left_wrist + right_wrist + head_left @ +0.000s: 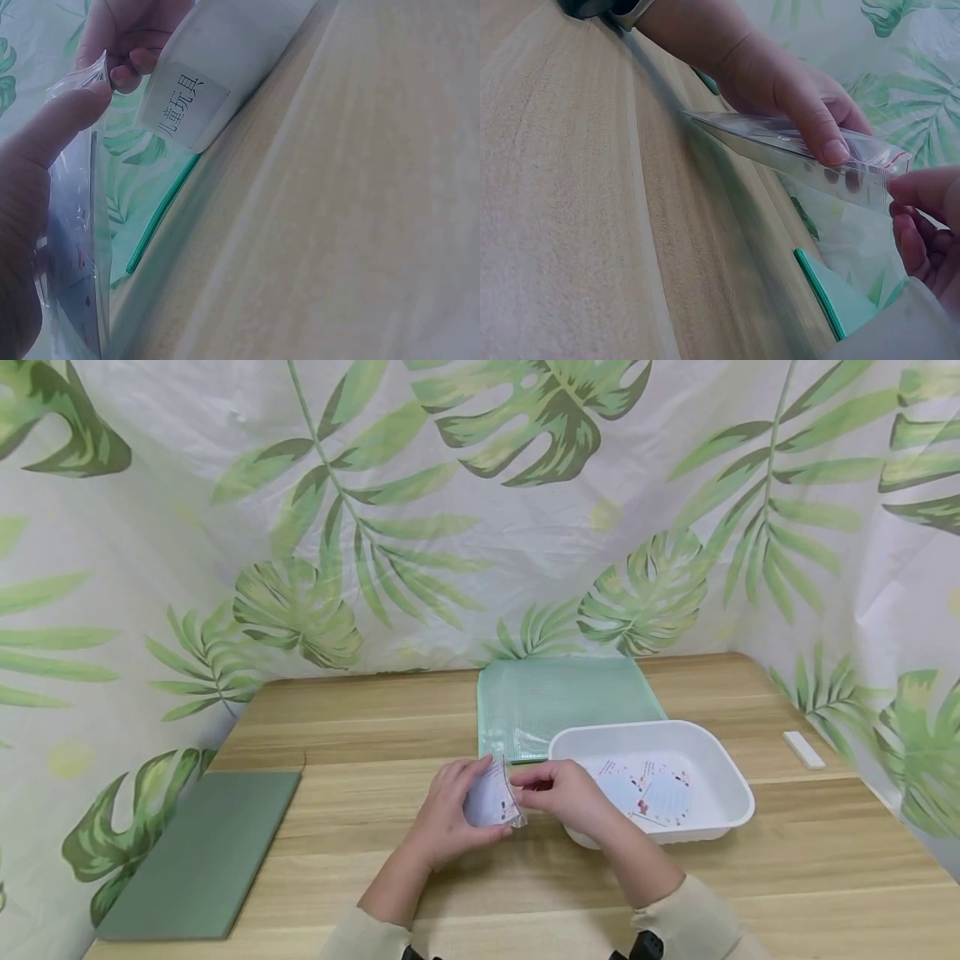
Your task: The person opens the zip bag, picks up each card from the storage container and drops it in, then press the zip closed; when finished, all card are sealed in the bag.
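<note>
A clear zip bag with printed cards inside is held above the table, left of the white basin. My left hand grips its body, thumb on one face and fingers behind. At the bag's edge, my right hand pinches the plastic between thumb and forefinger. The right wrist view shows a red line along that end of the bag, right beside the pinching fingers. In the white basin lie more printed cards, pale blue with small figures. A paper label is on the basin's outer wall.
A green mesh zip pouch lies flat behind the basin, partly overlapped by it. On the left sits a flat grey-green board. A small white bar lies at the right. A leaf-print curtain hangs behind the table.
</note>
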Available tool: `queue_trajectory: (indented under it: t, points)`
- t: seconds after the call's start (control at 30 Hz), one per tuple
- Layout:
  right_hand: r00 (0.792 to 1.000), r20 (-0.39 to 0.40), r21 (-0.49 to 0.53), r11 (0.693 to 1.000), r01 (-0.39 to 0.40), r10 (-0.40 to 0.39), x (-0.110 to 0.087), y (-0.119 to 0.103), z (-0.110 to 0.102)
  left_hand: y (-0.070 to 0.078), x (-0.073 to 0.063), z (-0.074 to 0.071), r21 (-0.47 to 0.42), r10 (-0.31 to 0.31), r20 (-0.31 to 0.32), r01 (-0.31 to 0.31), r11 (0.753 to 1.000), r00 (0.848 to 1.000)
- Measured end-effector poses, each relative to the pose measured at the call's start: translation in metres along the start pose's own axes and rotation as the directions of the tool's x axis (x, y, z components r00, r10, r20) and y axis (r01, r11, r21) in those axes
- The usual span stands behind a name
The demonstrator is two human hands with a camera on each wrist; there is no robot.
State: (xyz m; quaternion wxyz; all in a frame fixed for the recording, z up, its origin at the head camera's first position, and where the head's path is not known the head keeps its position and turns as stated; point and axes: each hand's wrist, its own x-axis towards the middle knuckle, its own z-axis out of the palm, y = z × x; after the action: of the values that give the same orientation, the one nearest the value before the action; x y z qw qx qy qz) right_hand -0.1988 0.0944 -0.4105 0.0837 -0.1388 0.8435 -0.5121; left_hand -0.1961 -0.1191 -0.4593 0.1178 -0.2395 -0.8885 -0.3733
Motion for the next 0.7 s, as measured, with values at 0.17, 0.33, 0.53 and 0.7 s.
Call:
queue_trajectory:
  t: [0.17, 0.33, 0.53, 0.7]
  points:
    - [1.000, -0.028, 0.019, 1.000, -0.013, 0.013, -0.001, 0.001, -0.007, 0.000, 0.000, 0.000, -0.003, -0.002, -0.007, 0.002, 1.000, 1.000]
    - [0.995, -0.084, 0.056, 0.997, -0.045, 0.050, 0.000, 0.008, -0.040, 0.000, 0.000, -0.001, -0.012, -0.001, -0.014, 0.001, 1.000, 1.000]
    - [0.976, -0.097, -0.022, 0.980, -0.200, 0.197, 0.006, 0.030, -0.090, 0.000, 0.000, -0.001, -0.030, -0.018, -0.002, 0.018, 0.999, 1.000]
    - [0.958, -0.072, -0.205, 0.936, -0.287, 0.278, 0.009, 0.059, -0.117, -0.001, 0.000, -0.001, -0.031, -0.020, -0.003, 0.020, 0.999, 1.000]
